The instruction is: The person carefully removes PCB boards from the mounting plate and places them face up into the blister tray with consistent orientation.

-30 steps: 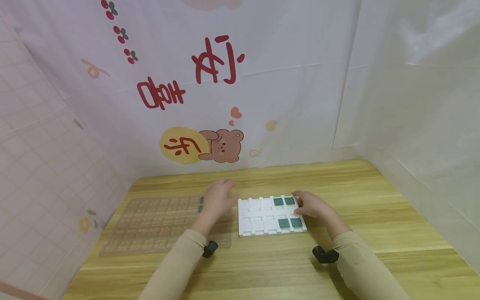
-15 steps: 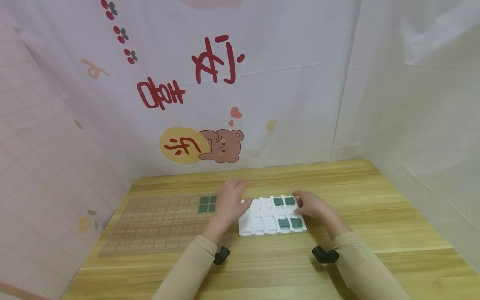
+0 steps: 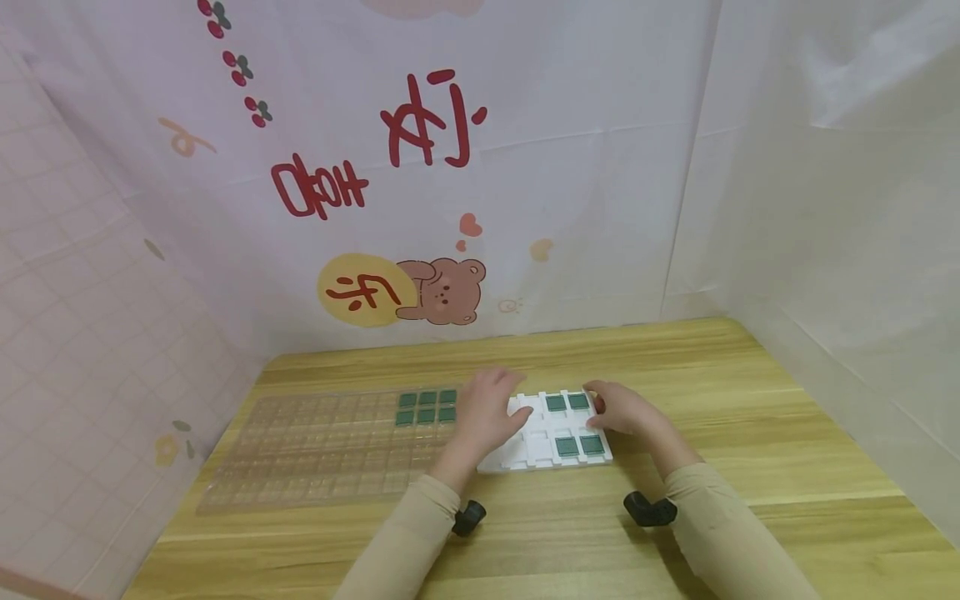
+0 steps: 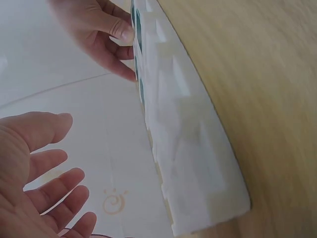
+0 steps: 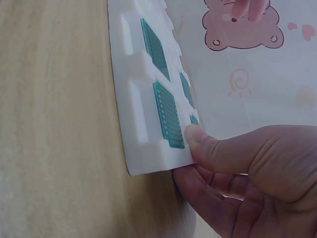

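Observation:
A white plastic tray (image 3: 537,450) with two rows of pockets lies on the table. Green circuit boards (image 3: 567,447) fill several pockets at its right end; the visible pockets further left hold nothing. My right hand (image 3: 622,408) pinches the tray's right edge, thumb on top and fingers against the side, as the right wrist view shows. Over the tray's left end hovers my left hand (image 3: 489,410), fingers loosely spread and holding nothing. In the left wrist view that hand (image 4: 39,173) is apart from the tray (image 4: 193,144). It hides some left pockets in the head view.
Left of the white tray lies a large clear plastic tray (image 3: 300,450) with many small compartments. Several green boards (image 3: 426,407) sit in its far right corner. A patterned white curtain (image 3: 585,192) hangs behind the wooden table (image 3: 555,533).
My left hand has moved right, from the clear tray to above the white tray's left end, uncovering green boards in the clear tray. My right hand has stayed at the white tray's edge.

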Available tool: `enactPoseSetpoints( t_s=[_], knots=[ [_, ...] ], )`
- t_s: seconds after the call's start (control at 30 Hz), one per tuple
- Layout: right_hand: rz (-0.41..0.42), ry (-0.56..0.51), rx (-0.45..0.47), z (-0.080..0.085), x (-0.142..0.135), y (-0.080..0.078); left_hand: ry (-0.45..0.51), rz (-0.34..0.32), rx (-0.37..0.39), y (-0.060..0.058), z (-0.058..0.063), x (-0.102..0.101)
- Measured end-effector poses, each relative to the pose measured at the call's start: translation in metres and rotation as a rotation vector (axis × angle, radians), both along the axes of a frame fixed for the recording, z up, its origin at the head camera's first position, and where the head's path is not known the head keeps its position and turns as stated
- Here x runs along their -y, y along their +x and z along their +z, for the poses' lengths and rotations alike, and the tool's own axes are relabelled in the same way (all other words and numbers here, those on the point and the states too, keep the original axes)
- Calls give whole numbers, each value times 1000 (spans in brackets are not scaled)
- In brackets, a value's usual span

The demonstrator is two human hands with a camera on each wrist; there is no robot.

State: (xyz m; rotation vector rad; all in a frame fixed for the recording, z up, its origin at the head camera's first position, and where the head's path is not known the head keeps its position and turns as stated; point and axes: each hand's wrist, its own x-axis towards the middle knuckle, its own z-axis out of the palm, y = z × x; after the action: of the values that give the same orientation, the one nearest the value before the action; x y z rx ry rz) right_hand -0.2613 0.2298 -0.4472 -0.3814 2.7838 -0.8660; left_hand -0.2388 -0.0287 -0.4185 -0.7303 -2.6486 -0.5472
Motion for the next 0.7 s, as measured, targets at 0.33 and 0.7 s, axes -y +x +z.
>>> enactPoseSetpoints(
  t_s=[0.33, 0.7],
  knots=[
    [0, -4, 8, 0, 0, -1, -27, -9, 54, -2, -1, -15],
    [18, -8, -4, 2, 0, 0, -51, 22, 153, -10, -1, -38]
  ],
)
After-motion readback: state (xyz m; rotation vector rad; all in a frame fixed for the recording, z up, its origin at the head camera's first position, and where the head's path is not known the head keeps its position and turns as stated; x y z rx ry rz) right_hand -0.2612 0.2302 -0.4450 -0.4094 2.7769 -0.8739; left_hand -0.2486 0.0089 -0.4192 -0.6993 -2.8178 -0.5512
